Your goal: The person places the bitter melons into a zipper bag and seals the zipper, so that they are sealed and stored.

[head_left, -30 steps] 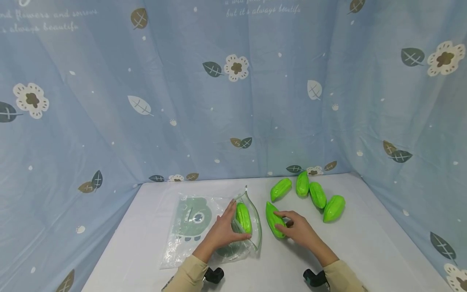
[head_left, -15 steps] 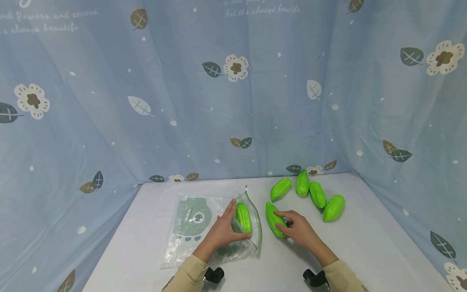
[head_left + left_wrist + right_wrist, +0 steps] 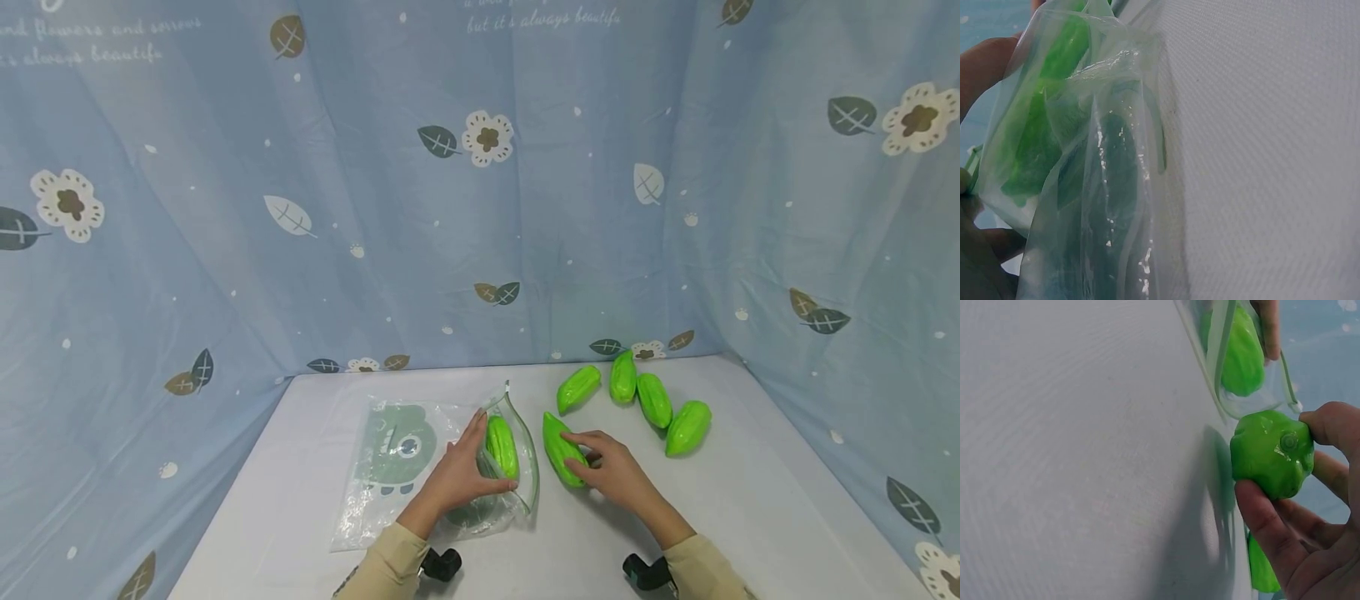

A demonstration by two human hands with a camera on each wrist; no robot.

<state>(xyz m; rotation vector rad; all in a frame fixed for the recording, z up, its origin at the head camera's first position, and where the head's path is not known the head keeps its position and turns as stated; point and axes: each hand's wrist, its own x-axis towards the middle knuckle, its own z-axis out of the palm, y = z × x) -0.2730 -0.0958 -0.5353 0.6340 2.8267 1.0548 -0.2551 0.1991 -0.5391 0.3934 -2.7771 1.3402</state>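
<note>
My left hand [image 3: 457,479] grips the mouth of a clear zip bag [image 3: 352,521] with a pale green cartoon print, thumb at the near edge and fingers at the far edge, holding it spread. Inside the mouth lies a bright green ridged gourd [image 3: 501,447], seen through the film in the left wrist view. Just right of the bag, my right hand [image 3: 611,468] pinches another green gourd [image 3: 561,450] between thumb and fingers. Its lobed end with a round stem scar faces the right wrist view, close to the bag's green-edged opening [image 3: 1217,375].
Several more green gourds [image 3: 622,377] lie at the back right of the white table [image 3: 720,517]. A blue patterned curtain [image 3: 390,208] surrounds the table at the back and sides. Black wrist devices [image 3: 441,565] sit below both hands.
The gourd in my right hand has shifted very slightly left toward the bag. My left hand and the bag stay as they were.
</note>
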